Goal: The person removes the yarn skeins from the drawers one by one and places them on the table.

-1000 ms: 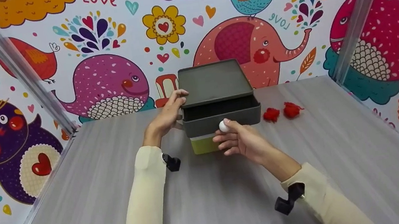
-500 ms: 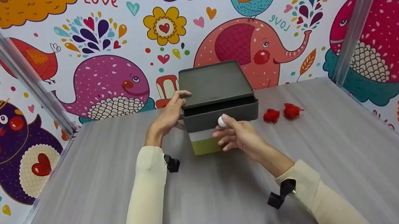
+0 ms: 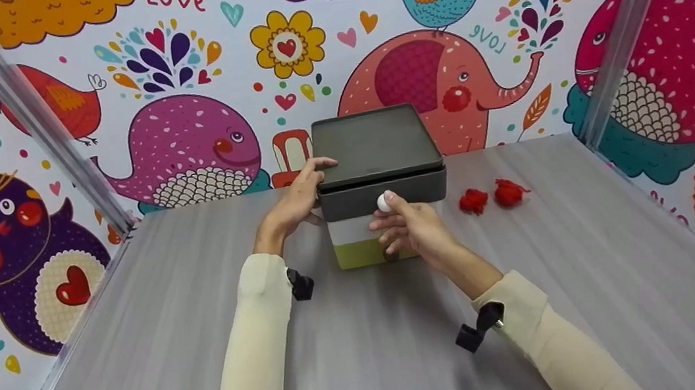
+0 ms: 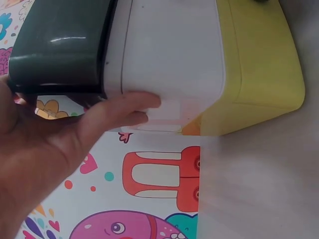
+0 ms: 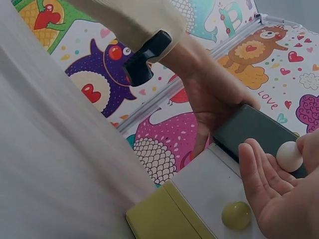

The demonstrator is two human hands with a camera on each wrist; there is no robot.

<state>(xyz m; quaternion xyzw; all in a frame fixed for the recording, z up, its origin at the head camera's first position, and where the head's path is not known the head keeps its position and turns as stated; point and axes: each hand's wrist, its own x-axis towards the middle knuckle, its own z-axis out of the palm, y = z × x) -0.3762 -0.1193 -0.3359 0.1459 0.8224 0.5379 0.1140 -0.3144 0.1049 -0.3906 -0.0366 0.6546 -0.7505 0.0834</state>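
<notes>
Dark drawer point(image 3: 348, 204): slid almost fully under cabinet top point(image 3: 374, 142)
White knob point(image 3: 383, 203), right hand point(image 3: 421, 226): nearer cabinet top
Left hand point(image 3: 296, 200): reaching slightly farther over cabinet top
White front point(image 3: 348, 230): more exposed beneath cabinet top

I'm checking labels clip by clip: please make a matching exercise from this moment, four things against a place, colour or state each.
1. Left hand
2. Right hand
3. Bottom drawer
4. Rightmost red object

A. Yellow-green
B. On the table, right of the drawer unit
C. Touching the white knob
D. Touching the unit's left side

Pairs: 1-D, 2-C, 3-A, 4-B
</notes>
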